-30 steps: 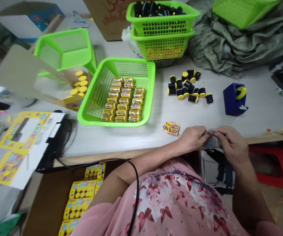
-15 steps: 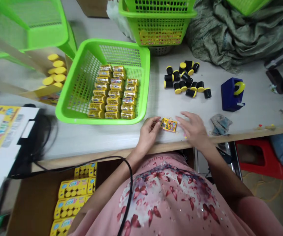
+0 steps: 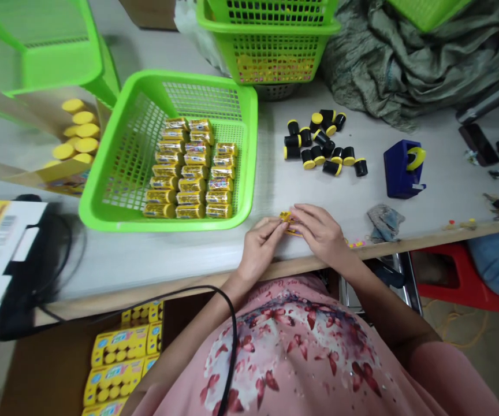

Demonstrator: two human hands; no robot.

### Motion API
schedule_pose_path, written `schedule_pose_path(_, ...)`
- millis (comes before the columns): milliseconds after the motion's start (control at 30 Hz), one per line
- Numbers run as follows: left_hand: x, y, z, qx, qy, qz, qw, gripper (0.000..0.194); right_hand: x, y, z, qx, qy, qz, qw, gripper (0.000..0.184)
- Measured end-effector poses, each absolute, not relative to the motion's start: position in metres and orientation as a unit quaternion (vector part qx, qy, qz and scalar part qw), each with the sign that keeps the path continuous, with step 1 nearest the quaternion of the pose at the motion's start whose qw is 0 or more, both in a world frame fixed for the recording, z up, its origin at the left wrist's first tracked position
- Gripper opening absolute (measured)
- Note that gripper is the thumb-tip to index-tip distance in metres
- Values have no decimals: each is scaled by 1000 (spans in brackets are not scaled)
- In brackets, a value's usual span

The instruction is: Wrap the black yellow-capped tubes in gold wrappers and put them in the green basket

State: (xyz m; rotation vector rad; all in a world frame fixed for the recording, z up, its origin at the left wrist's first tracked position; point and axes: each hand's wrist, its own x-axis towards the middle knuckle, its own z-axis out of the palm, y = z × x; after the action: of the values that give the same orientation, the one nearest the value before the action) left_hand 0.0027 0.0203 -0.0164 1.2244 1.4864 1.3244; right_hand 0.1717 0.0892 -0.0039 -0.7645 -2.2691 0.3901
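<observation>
Near the table's front edge, my left hand (image 3: 259, 245) is closed, thumb and fingers pinching the left end of a small yellow printed stack (image 3: 285, 216) that looks like labels. My right hand (image 3: 321, 234) lies over the other end of it, fingers bent together against it and covering much of its face. Just right of that hand are small pink and yellow bits (image 3: 356, 244). Beyond my hands lie several black canisters with yellow lids (image 3: 320, 153). To the left, a green basket (image 3: 167, 224) holds rows of yellow wrapped canisters (image 3: 191, 184).
A blue tape dispenser (image 3: 399, 170) and a crumpled cloth (image 3: 385, 222) sit to the right. Stacked green baskets (image 3: 271, 40) and a grey-green sack (image 3: 414, 63) line the back. A black cable (image 3: 180, 290) crosses the front edge. Yellow boxes (image 3: 119, 346) are below.
My right hand has come in from the right and now touches the yellow printed stack, hiding most of it. My left hand keeps its pinch. The camera view has shifted slightly.
</observation>
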Motion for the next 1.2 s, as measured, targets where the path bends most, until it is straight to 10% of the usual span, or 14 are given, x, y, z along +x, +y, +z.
schedule_pose_path(433, 0, 23, -7, 211, 535, 558, 598, 23, 208, 226, -19, -503, -831, 59, 229, 24)
schedule_pose_path(800, -2, 20, -6, 222, 528, 555, 604, 22, 205, 136, 34, -346, -661, 609, 270, 41)
schedule_pose_path(1200, -2, 18, 0, 220, 519, 550, 616, 22, 200, 130, 41, -259, -737, 594, 192, 37)
